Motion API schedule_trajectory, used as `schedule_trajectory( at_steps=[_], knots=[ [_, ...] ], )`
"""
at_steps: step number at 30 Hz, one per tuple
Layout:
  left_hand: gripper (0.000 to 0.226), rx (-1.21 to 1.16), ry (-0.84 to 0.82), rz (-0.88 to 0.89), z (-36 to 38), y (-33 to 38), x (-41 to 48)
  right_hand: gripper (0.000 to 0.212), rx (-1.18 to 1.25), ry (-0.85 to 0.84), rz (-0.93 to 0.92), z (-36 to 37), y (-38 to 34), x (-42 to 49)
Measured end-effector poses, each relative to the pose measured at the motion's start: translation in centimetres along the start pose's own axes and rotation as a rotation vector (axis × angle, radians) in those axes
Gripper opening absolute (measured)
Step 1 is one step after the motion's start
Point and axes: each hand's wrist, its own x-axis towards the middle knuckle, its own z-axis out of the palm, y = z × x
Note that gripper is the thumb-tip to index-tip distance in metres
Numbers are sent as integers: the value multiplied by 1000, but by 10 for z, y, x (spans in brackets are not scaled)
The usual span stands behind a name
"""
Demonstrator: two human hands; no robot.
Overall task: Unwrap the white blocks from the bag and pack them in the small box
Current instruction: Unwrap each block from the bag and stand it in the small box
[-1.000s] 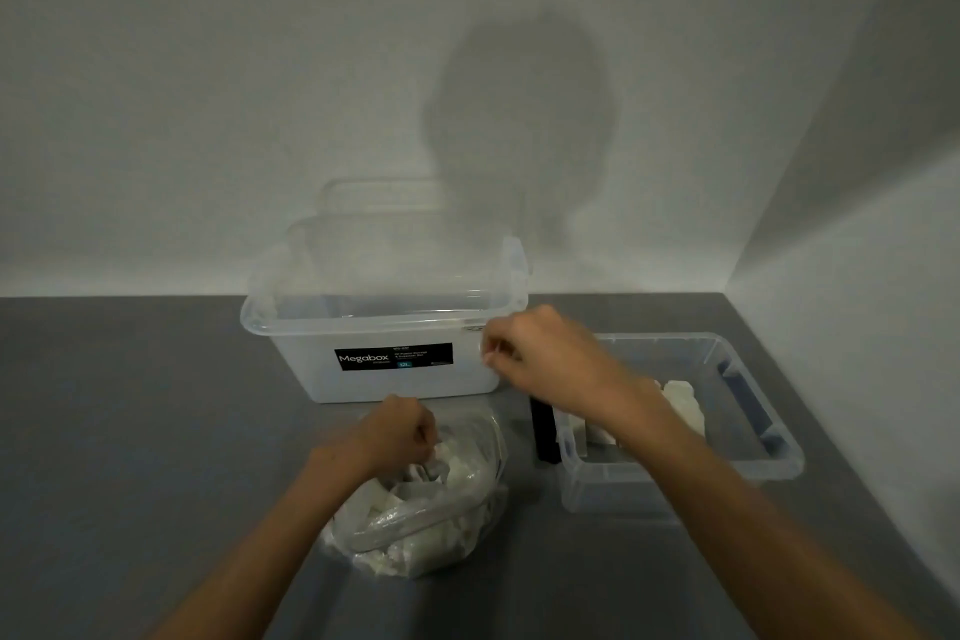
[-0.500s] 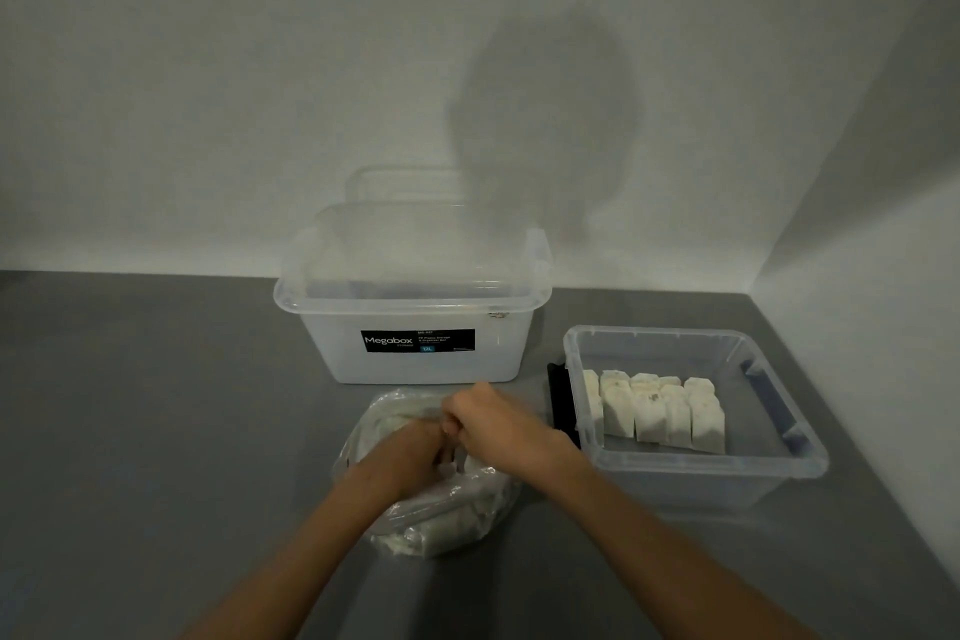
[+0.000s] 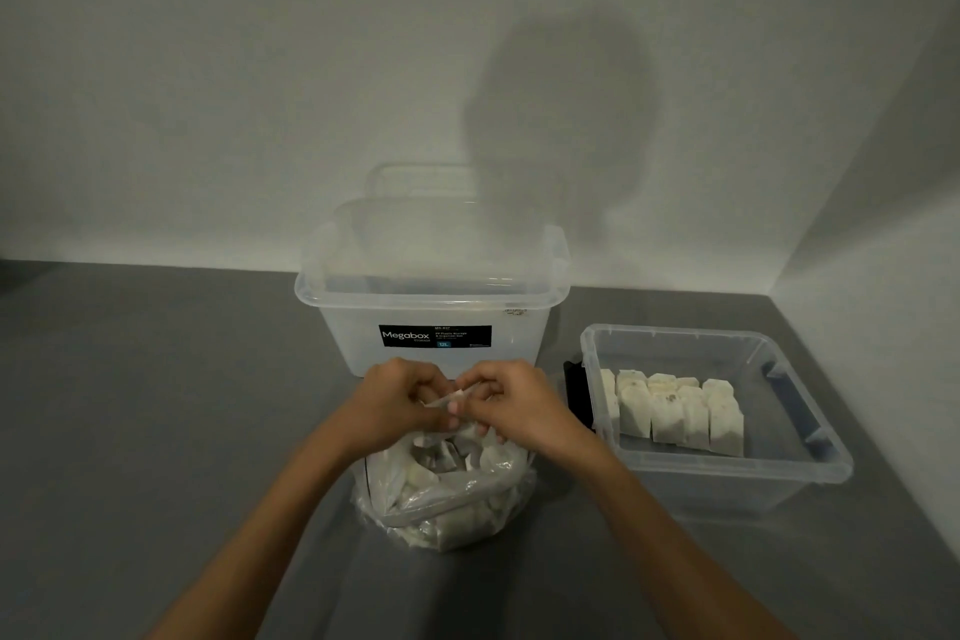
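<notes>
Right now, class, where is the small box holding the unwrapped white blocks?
In the head view, the small box sits right of the bag, near the right wall.

Clear bag (image 3: 447, 504) of wrapped blocks — open, upright; white blocks (image 3: 675, 408) stand in rows inside small box (image 3: 810, 463).

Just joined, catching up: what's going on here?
A person is unwrapping blocks. Both hands, left hand and right hand, pinch one wrapped piece just above the open plastic bag. The small box on the right already holds rows of white blocks. The big Megabox bin stands behind, untouched.
</notes>
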Motion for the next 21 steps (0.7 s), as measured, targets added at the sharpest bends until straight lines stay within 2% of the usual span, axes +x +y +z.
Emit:
schedule_trajectory(
  at_steps=[3, 5, 7, 9, 11, 13, 16, 18, 21],
  knots=[
    [27, -128, 98, -23, -3, 0, -3, 17, 338, 62, 115, 3, 3, 1],
    [23, -264, 185, -51, -4, 1, -6, 18, 531, 77, 190, 2, 4, 1],
    [12, -337, 238, -71, -6, 3, -9, 19, 591, 54, 218, 1, 4, 0],
    [7, -315, 264, -71, -7, 4, -9, 18, 506, 7, 191, 0, 2, 1],
    [5, -253, 279, -68, -9, 2, -7, 14, 224, -39, 118, 1, 1, 5],
    [4, -178, 277, -75, -12, -2, -6, 8, -220, -99, 8, 4, 0, 11],
    [3, -139, 237, -92, -16, -4, -7, 13, -832, -237, -140, 15, -3, 18],
    [11, -156, 212, -121, -19, -5, -9, 18, -1090, -313, -168, 26, -5, 20],
    [23, -212, 177, -149, -23, -8, -13, 23, -1350, -399, -171, 40, 0, 24]
  ],
)
